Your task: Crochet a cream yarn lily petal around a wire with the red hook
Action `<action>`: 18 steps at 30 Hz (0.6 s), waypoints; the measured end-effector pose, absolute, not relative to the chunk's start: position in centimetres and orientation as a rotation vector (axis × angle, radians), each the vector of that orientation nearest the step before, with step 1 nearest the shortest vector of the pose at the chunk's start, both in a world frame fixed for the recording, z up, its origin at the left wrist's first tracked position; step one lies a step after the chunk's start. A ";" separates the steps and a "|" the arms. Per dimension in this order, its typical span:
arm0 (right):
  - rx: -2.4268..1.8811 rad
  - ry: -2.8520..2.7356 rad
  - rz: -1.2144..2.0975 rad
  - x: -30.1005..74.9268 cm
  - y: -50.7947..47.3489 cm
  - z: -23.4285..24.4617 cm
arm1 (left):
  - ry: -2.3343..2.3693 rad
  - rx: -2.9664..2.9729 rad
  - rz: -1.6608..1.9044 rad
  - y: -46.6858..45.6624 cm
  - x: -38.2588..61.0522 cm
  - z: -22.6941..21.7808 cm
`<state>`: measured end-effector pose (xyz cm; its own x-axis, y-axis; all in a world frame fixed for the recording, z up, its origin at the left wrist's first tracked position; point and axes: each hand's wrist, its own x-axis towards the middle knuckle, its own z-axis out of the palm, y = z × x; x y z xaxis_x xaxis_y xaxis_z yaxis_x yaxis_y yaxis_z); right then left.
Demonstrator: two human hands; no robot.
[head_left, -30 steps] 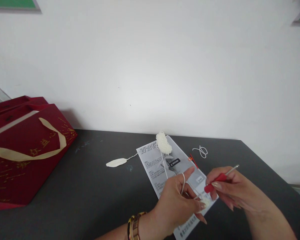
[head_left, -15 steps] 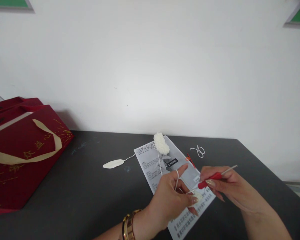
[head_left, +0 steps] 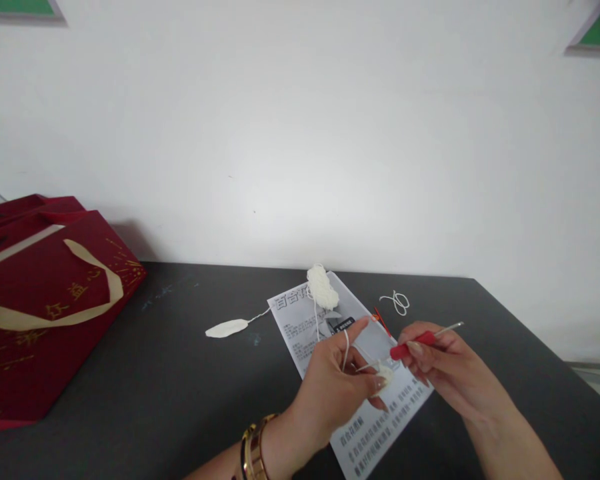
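Between the thumb and fingers of my left hand (head_left: 337,383) is a small piece of white crochet work (head_left: 385,377), partly hidden by them. White yarn loops over the raised index finger and runs back to a yarn skein (head_left: 323,288). My right hand (head_left: 443,367) grips a crochet hook (head_left: 415,345) by its red handle. One metal end of the hook points up to the right; the other reaches left to the crochet work. Under both hands lies a printed sheet (head_left: 360,447).
A finished-looking white crocheted leaf shape (head_left: 227,328) with a yarn tail lies left of the sheet. Right of it are a thin orange-red stick (head_left: 383,321) and a loose yarn scrap (head_left: 400,303). Red gift bags (head_left: 55,313) stand at the left; a white wall (head_left: 300,147) rises behind the table.
Both hands have shifted slightly left and up, with the crochet hook and crochet work moving along. More of the sheet's lower text shows. The skein and leaf shape stay in place.
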<state>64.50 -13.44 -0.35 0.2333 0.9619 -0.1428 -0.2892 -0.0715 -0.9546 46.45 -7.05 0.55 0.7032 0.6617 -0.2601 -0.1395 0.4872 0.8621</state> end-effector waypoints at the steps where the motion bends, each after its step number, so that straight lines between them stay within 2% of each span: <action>1: -1.180 -0.738 1.217 64.4 -13.4 -0.4 | 0.637 0.943 0.541 -7.1 46.5 0.5; 18: -1.213 -0.685 1.316 64.8 -13.0 -0.4 | 0.628 0.913 0.547 -7.7 47.0 -0.2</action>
